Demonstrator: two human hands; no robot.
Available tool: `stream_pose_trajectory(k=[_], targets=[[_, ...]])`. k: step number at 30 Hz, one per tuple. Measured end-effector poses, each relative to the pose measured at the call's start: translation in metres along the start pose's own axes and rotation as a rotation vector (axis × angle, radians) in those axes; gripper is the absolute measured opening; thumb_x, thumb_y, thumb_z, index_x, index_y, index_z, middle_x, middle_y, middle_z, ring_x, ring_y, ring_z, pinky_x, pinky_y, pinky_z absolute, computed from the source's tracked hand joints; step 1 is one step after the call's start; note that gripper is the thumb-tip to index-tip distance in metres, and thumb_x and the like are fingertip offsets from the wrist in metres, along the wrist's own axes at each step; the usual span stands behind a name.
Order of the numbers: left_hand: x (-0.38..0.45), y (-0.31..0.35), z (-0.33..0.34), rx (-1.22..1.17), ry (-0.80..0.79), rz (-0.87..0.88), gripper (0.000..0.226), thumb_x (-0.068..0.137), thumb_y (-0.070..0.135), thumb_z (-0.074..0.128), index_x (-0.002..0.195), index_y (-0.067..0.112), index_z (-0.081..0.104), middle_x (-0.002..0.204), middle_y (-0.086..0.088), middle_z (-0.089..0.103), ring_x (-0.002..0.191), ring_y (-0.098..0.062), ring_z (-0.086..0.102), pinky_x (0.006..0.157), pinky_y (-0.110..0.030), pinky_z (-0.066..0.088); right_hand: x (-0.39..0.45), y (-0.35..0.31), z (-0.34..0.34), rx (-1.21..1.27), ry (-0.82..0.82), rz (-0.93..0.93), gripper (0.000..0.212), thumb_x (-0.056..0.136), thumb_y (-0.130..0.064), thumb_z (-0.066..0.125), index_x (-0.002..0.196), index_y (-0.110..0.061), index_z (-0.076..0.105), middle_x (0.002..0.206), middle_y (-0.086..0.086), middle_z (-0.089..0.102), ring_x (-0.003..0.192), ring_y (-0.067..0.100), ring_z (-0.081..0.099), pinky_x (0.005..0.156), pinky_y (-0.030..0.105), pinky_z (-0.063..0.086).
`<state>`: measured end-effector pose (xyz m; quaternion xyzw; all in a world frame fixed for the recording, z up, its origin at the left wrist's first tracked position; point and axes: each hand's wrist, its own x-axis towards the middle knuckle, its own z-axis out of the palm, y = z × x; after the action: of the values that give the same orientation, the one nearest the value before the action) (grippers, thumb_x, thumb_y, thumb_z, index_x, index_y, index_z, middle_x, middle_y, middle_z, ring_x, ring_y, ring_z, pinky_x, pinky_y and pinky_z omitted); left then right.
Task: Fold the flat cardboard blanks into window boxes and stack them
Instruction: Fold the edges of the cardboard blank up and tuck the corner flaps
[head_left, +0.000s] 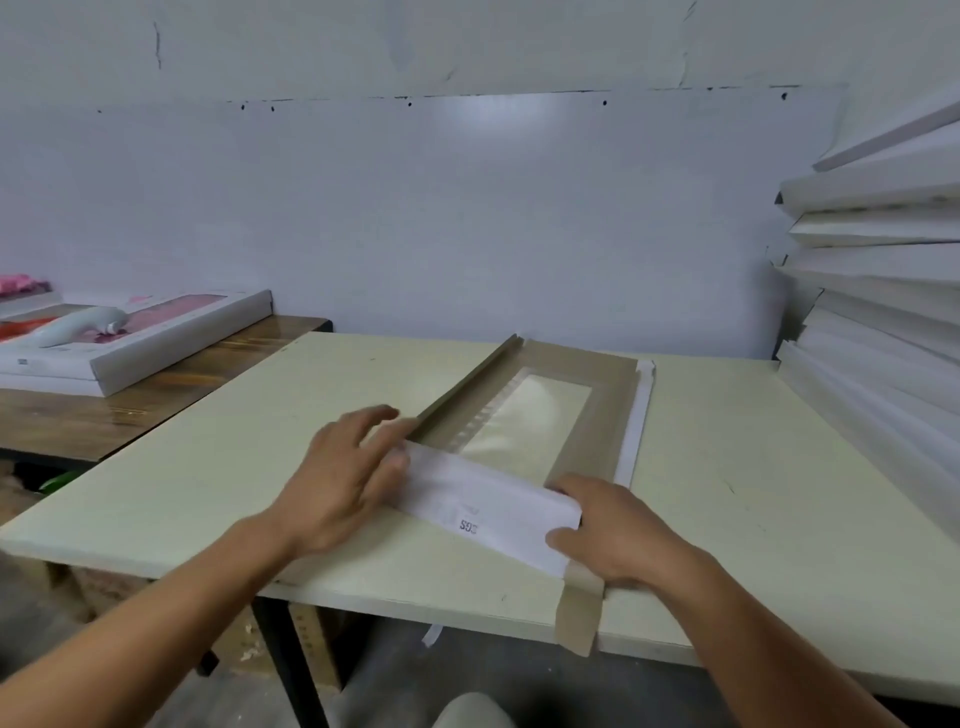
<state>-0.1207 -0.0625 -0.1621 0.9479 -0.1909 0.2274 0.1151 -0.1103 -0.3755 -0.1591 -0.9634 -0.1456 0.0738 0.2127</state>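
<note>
A cardboard blank (608, 410) lies brown side up on the pale table (208, 467), with a clear plastic window (524, 415) in its middle. Its long left flap stands raised. The near end flap (488, 512), white side up with small print, is folded over toward the window. My left hand (343, 478) presses on the left end of that flap with fingers spread. My right hand (608, 530) holds the flap's right end, thumb on top and fingers behind. A small brown tab (579, 618) hangs over the table's front edge.
A tall stack of folded white boxes (883, 270) leans at the right edge of the table. On a wooden table (130, 405) to the left lies a filled window box (135, 332) with a white object on it. A white wall stands behind.
</note>
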Motion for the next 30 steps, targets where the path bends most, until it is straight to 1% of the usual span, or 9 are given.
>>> stream_pose_trajectory(k=[3,5,11,15,19,22,25,27,30], targets=[[-0.005,0.017,0.015,0.105,-0.277,0.175,0.061,0.098,0.065,0.012,0.155,0.042,0.007,0.164,0.017,0.000,0.150,-0.004,-0.006,0.121,-0.036,-0.006,-0.002,-0.004,0.001,-0.174,-0.015,-0.032,0.065,0.096,-0.040,0.049,0.153,-0.043,0.019,0.143,-0.003,0.039,0.121,0.021,0.049,0.094,0.035,0.046],[-0.003,0.021,0.026,0.169,-0.420,0.136,0.065,0.096,0.068,0.012,0.154,0.042,-0.005,0.163,0.018,-0.009,0.149,-0.004,-0.014,0.121,-0.037,-0.012,-0.005,-0.012,0.001,-0.295,0.027,-0.107,0.058,0.099,-0.041,0.045,0.152,-0.042,0.022,0.144,-0.001,0.036,0.124,0.025,0.042,0.096,0.038,0.043],[0.018,0.028,0.029,0.182,-0.327,0.118,0.048,0.095,0.059,0.039,0.129,0.028,0.052,0.126,0.013,0.054,0.118,-0.009,0.050,0.101,-0.029,0.034,-0.011,-0.037,0.007,-0.475,0.007,-0.159,0.036,0.097,-0.048,0.044,0.113,-0.022,0.062,0.115,0.005,0.058,0.112,0.026,0.041,0.090,0.041,0.032],[0.015,0.034,0.025,-0.020,-0.281,0.157,0.028,0.099,0.046,0.046,0.102,0.022,0.061,0.093,0.011,0.054,0.082,-0.007,0.052,0.072,-0.025,0.039,-0.008,-0.032,0.006,-0.261,0.000,-0.120,0.032,0.096,-0.031,0.046,0.066,-0.019,0.044,0.082,0.004,0.057,0.080,0.026,0.052,0.069,0.037,0.039],[0.010,0.036,0.028,-0.059,-0.228,0.076,0.019,0.104,0.032,0.039,0.119,0.027,0.049,0.110,0.015,0.056,0.101,-0.006,0.052,0.091,-0.032,0.036,-0.005,-0.018,-0.010,-0.058,-0.112,-0.020,0.011,0.091,-0.024,0.056,0.088,-0.029,0.065,0.094,-0.011,0.058,0.093,0.017,0.058,0.078,0.032,0.047],[0.007,0.044,0.035,-0.049,-0.159,0.112,0.024,0.099,0.020,0.046,0.120,0.028,0.054,0.115,0.006,0.048,0.107,-0.011,0.046,0.095,-0.033,0.032,-0.008,-0.020,-0.010,-0.199,-0.023,-0.071,0.034,0.090,-0.016,0.057,0.120,-0.032,0.060,0.115,-0.010,0.055,0.110,0.018,0.052,0.082,0.032,0.043],[0.009,0.054,0.037,0.022,-0.154,0.234,0.016,0.092,0.015,0.053,0.096,0.023,0.066,0.123,0.000,0.053,0.113,-0.019,0.049,0.089,-0.036,0.040,-0.015,-0.034,-0.001,-0.349,0.026,-0.282,0.015,0.092,-0.021,0.055,0.094,-0.027,0.068,0.107,-0.004,0.057,0.105,0.023,0.046,0.084,0.039,0.042],[0.007,0.055,0.037,0.115,-0.114,0.262,0.014,0.089,0.019,0.054,0.089,0.024,0.067,0.120,0.005,0.059,0.115,-0.019,0.050,0.088,-0.034,0.040,-0.019,-0.039,0.002,-0.427,0.008,-0.326,0.034,0.096,-0.035,0.047,0.065,-0.023,0.053,0.091,-0.003,0.057,0.100,0.024,0.043,0.082,0.040,0.037],[0.001,0.047,0.032,0.292,-0.149,0.162,0.020,0.089,0.027,0.045,0.091,0.026,0.065,0.111,0.016,0.061,0.118,-0.014,0.047,0.099,-0.028,0.029,-0.021,-0.029,-0.010,-0.486,-0.041,-0.221,0.040,0.098,-0.039,0.041,0.062,-0.023,0.037,0.079,-0.001,0.049,0.094,0.022,0.044,0.082,0.039,0.034]])
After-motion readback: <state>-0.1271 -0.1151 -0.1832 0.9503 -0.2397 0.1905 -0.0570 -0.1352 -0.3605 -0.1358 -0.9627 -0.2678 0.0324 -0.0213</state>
